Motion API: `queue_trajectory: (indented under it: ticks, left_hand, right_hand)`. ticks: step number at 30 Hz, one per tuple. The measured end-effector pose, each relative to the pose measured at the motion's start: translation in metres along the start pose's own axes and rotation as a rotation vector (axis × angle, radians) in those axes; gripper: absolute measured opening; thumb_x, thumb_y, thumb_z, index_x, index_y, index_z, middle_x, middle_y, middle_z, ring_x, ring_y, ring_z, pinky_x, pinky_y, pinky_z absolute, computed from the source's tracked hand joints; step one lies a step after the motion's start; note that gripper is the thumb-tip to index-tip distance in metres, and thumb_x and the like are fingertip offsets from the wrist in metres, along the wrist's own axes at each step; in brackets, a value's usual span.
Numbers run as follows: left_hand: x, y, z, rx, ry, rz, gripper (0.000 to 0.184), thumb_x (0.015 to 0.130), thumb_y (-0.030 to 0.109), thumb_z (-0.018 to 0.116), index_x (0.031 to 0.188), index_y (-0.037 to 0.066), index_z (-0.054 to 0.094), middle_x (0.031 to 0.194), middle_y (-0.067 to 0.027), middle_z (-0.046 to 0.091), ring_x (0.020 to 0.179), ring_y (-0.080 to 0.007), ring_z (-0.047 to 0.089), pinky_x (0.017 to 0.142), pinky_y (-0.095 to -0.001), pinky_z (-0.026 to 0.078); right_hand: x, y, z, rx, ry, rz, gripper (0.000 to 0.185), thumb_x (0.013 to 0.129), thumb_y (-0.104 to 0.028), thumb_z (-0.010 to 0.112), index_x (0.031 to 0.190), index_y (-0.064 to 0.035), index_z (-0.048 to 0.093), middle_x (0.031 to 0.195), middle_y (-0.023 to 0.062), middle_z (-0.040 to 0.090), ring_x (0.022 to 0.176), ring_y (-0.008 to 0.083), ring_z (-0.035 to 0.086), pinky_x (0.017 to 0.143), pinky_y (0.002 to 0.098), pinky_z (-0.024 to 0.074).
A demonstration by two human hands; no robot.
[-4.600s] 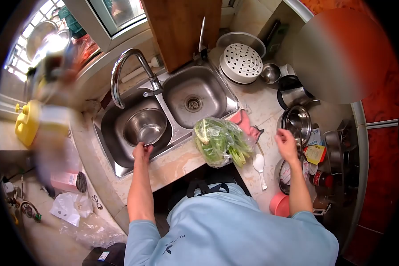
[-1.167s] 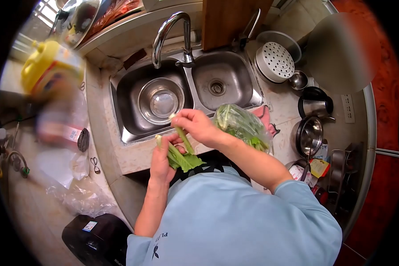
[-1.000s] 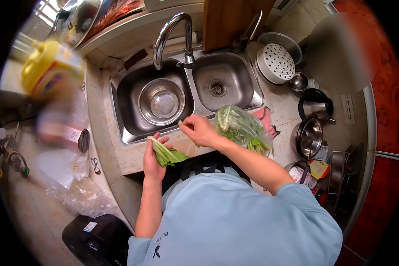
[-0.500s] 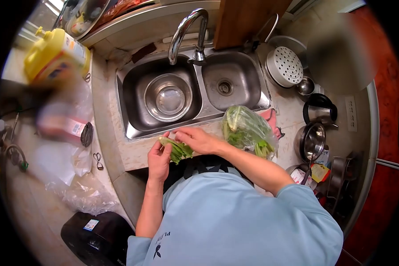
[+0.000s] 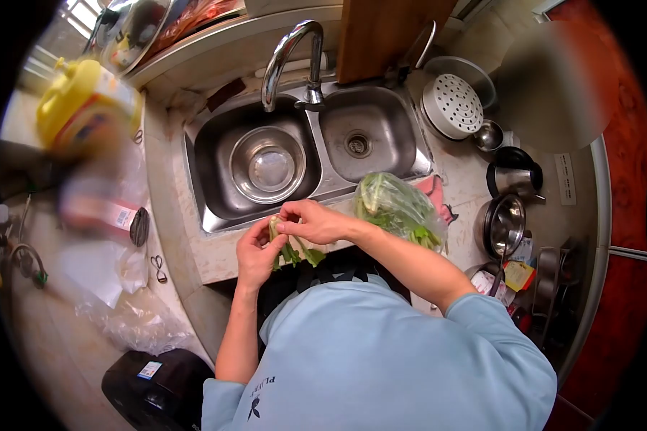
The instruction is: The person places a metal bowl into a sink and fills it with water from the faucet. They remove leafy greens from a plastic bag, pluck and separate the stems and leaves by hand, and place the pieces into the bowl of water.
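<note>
Between my two hands, at the counter's front edge, is a small bunch of leafy greens (image 5: 292,253), pale stem end up and leaves hanging down. My left hand (image 5: 257,248) grips it from the left, fingers closed around the stems. From the right, my right hand (image 5: 310,221) pinches at the pale stem end with thumb and fingers. A clear plastic bag of greens (image 5: 399,208) lies on the counter just right of my right hand. Behind my hands, a round metal basin (image 5: 267,165) stands in the left bowl of the sink (image 5: 207,190).
A curved faucet (image 5: 313,65) rises behind the sink. To the right are a white perforated steamer (image 5: 453,106), metal pots (image 5: 507,224) and a pink cloth (image 5: 433,190). Along the left counter sit a yellow jug (image 5: 86,104), plastic bags (image 5: 133,316) and a black appliance (image 5: 158,391).
My right hand has come in against the stem end, where it was slightly apart before. The greens have turned more upright, leaves hanging lower. The whole view has shifted slightly.
</note>
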State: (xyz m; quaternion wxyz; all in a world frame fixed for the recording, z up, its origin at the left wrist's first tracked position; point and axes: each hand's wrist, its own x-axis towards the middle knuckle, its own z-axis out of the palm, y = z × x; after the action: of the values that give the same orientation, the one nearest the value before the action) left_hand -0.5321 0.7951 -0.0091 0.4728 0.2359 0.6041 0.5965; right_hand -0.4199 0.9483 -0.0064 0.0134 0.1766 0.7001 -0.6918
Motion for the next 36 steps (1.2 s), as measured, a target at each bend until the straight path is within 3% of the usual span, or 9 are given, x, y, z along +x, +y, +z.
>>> queue_trajectory:
  ticks: [4,6,13,14,17,22,29,31,36]
  left_hand:
    - [0.007,0.001,-0.006,0.098,-0.056,0.007,0.032,0.082,0.002,0.069,0.112,-0.002,0.058,0.101,-0.0052,0.065,0.089,-0.0111,0.061,0.078,-0.0248,0.049]
    - [0.011,0.003,-0.007,0.704,0.037,0.104,0.026,0.08,0.003,0.071,0.103,-0.001,0.059,0.095,-0.0039,0.065,0.085,-0.0106,0.06,0.073,-0.0254,0.049]
    - [0.022,0.001,0.01,-0.084,0.125,-0.071,0.028,0.086,0.016,0.069,0.104,0.001,0.054,0.091,-0.0031,0.062,0.076,-0.0081,0.058,0.063,-0.0207,0.048]
    - [0.022,0.004,0.009,-0.317,0.099,-0.242,0.028,0.091,0.024,0.064,0.106,0.003,0.054,0.094,-0.0025,0.062,0.079,-0.0069,0.058,0.062,-0.0196,0.048]
    - [0.018,0.012,0.011,-0.363,0.087,-0.288,0.024,0.096,0.025,0.055,0.108,0.004,0.054,0.098,-0.0052,0.063,0.082,-0.0099,0.061,0.061,-0.0223,0.051]
    - [0.018,0.013,0.009,-0.023,0.069,-0.2,0.02,0.095,0.021,0.056,0.107,0.006,0.059,0.09,-0.0004,0.062,0.075,-0.0057,0.058,0.058,-0.018,0.047]
    - [0.018,0.024,0.004,0.413,-0.093,-0.13,0.015,0.088,0.012,0.057,0.09,-0.001,0.065,0.069,0.0013,0.059,0.065,-0.0046,0.052,0.057,-0.022,0.042]
    - [0.018,0.029,0.002,0.394,-0.167,-0.207,0.018,0.09,0.015,0.057,0.091,-0.001,0.065,0.071,0.0003,0.06,0.063,-0.005,0.051,0.057,-0.0216,0.042]
    - [0.01,0.038,-0.011,0.032,-0.371,-0.434,0.025,0.094,0.021,0.053,0.093,0.0,0.066,0.064,0.001,0.056,0.053,-0.0053,0.05,0.05,-0.02,0.04]
  right_hand:
    - [-0.006,-0.008,-0.012,-0.041,-0.074,0.085,0.027,0.09,-0.026,0.06,0.087,-0.0006,0.052,0.07,0.0046,0.055,0.066,0.0097,0.054,0.057,0.0281,0.0462]
    - [-0.008,-0.01,-0.017,0.073,-0.074,0.222,0.027,0.087,-0.022,0.061,0.076,-0.0026,0.046,0.068,0.0036,0.052,0.061,0.0074,0.051,0.051,0.0267,0.043]
    - [-0.005,-0.016,-0.006,0.014,0.181,-0.052,0.031,0.083,-0.028,0.071,0.092,-0.0033,0.056,0.076,-0.0016,0.054,0.068,0.0063,0.045,0.059,0.0244,0.0417]
    - [-0.003,-0.013,-0.005,-0.087,0.17,-0.092,0.037,0.078,-0.031,0.075,0.097,-0.0033,0.059,0.076,-0.0001,0.056,0.066,0.0086,0.048,0.059,0.026,0.0426]
    - [-0.002,-0.018,-0.011,-0.238,0.207,-0.126,0.034,0.077,-0.029,0.074,0.094,-0.0022,0.06,0.075,0.0032,0.059,0.065,0.0105,0.052,0.058,0.0282,0.0441]
    - [-0.004,-0.017,-0.028,-0.163,0.059,-0.055,0.028,0.078,-0.025,0.071,0.092,-0.0028,0.061,0.072,0.007,0.061,0.064,0.0165,0.056,0.06,0.0315,0.0455]
    - [-0.007,-0.03,-0.056,-0.689,-0.176,-0.183,0.019,0.083,-0.02,0.059,0.084,-0.0014,0.058,0.07,0.018,0.059,0.069,0.0356,0.058,0.061,0.0437,0.0434]
    - [-0.01,-0.036,-0.057,-0.537,-0.249,-0.095,0.021,0.083,-0.022,0.059,0.084,-0.0013,0.058,0.068,0.0177,0.057,0.066,0.0334,0.056,0.061,0.0421,0.0431]
    - [-0.017,-0.032,-0.06,-0.03,-0.367,0.12,0.019,0.084,-0.022,0.061,0.086,-0.0032,0.062,0.067,-0.0029,0.055,0.063,0.0064,0.047,0.056,0.0247,0.0389]
